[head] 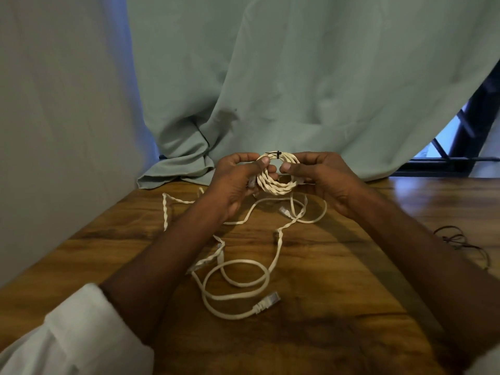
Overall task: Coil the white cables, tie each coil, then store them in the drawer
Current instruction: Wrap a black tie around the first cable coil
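White cloth of a rolled-up sleeve (67,336) is seen closest, at the bottom left, with two bare arms stretched forward over the wooden bench (324,334).

Loose white cables (238,272) are spread on the bench between the arms — they are looped and tangled, partly twisted like rope, and one clear plug (267,301) is seen at a free end near the middle. One small coil (276,177) is held up above the bench at its far side. It is wound into a neat ring of several turns, and a thin black tie (274,153) is wrapped around its top.

The coil is gripped on its left side by the left hand (238,180), thumb in front and fingers curled behind. Its right side is pinched by the right hand (322,180), thumb tip pressed on the ring. Both hands are closed on the coil.

A thin dark string (457,239) is lying near the right edge of the bench. The far edge is covered by a pale green curtain (297,77) whose folds rest on the wood. The left edge is close to a plain wall (54,104). Bare wood is seen to the right of the cables.
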